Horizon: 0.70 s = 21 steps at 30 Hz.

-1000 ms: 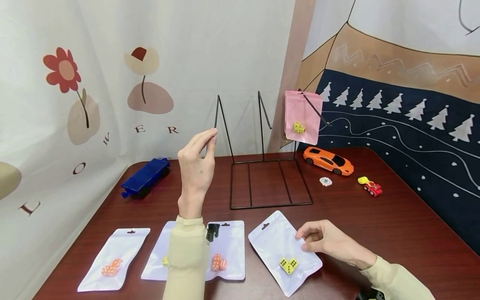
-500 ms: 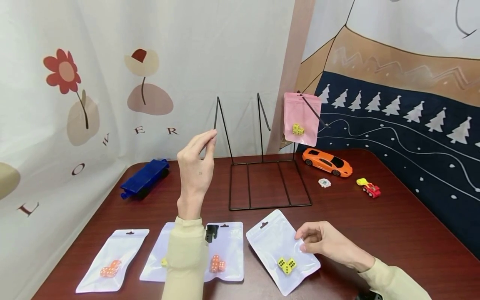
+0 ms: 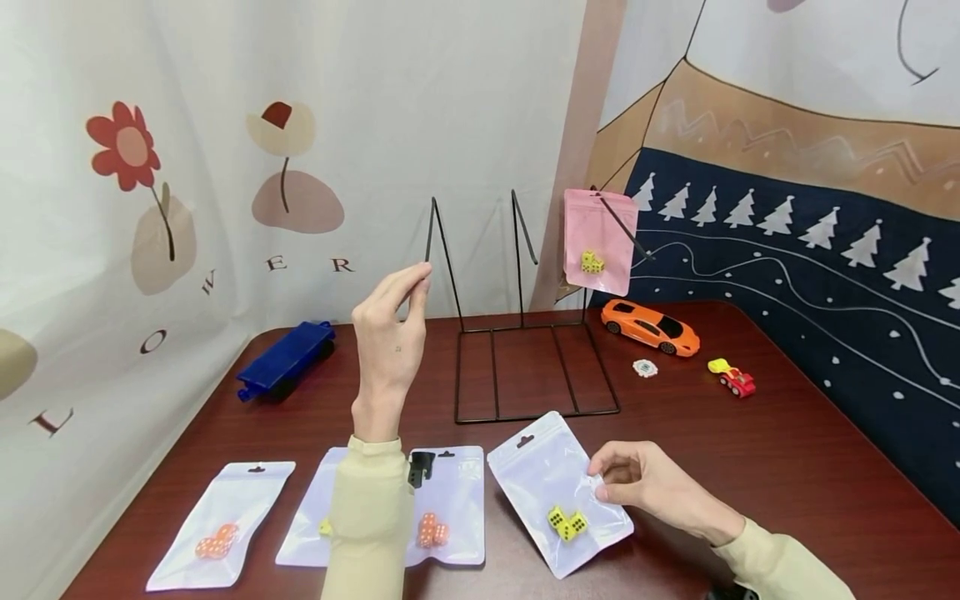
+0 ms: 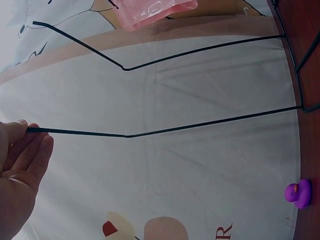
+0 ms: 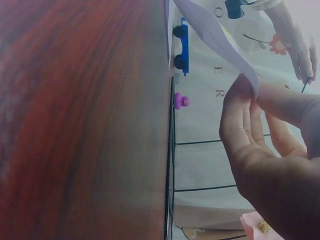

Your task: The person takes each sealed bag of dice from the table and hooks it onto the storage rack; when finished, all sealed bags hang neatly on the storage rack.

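My left hand (image 3: pixel 393 346) pinches the tip of the left prong of a black wire rack (image 4: pixel 127 136); the left wrist view shows thumb and fingertips on the wire's end. My right hand (image 3: pixel 656 483) pinches the right edge of a white zip bag (image 3: pixel 525 467) with yellow dice (image 3: pixel 567 525) inside. That bag lies slanted, and its right edge is raised off the table in the right wrist view. On the rack's right prong hangs a pink bag (image 3: pixel 585 225), also with yellow dice. Under my left forearm, which hides part of them, are white bags (image 3: pixel 465 483) with dice.
Another white bag (image 3: pixel 251 492) with orange dice lies at the left. Behind stand a blue toy trailer (image 3: pixel 287 358) and a purple duck (image 4: pixel 299 194). At right are an orange toy car (image 3: pixel 651 327), a white chip (image 3: pixel 645 368) and a small red-and-yellow toy (image 3: pixel 732 377).
The white bag in my right hand has turned slightly and its lower end has come up a little. My left hand stays at the prong tip. The head view has shifted slightly.
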### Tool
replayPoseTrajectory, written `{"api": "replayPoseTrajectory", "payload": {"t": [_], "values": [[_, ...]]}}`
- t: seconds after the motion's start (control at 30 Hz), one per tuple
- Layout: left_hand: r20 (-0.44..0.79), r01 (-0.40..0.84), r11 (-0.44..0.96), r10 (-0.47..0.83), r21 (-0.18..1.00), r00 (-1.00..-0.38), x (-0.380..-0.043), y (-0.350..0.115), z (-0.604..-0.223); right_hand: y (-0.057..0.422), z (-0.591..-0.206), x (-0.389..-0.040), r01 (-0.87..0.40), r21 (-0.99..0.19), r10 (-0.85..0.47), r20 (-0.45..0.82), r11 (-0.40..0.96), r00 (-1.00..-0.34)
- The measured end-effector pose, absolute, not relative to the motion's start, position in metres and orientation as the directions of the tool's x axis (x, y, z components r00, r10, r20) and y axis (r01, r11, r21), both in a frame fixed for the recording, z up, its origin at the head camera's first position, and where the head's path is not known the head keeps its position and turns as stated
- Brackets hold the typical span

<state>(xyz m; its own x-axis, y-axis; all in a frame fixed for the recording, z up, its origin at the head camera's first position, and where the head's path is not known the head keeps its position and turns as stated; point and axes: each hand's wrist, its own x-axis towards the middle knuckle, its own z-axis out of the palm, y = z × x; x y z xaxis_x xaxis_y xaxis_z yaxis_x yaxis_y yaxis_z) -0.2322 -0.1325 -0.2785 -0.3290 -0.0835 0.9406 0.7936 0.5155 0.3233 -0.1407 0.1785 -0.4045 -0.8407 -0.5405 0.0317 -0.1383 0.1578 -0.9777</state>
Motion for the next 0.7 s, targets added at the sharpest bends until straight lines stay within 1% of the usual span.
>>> {"api": "replayPoseTrajectory", "payload": {"t": [0.27,0.7], "values": [[0.941,0.799,0.509,-0.079,0.321,-0.328,-0.2300,-0.1327,-0.2772,0.1785,-0.4018,-0.1397,-0.173,-0.979,-0.506,0.097,0.105,-0.857],[0.938,0.792,0.519,-0.064,0.322,-0.340,-0.2287,-0.1329,-0.2766,0.1778,-0.3965,-0.1392,-0.272,-0.955,-0.390,0.206,0.119,-0.897]]}}
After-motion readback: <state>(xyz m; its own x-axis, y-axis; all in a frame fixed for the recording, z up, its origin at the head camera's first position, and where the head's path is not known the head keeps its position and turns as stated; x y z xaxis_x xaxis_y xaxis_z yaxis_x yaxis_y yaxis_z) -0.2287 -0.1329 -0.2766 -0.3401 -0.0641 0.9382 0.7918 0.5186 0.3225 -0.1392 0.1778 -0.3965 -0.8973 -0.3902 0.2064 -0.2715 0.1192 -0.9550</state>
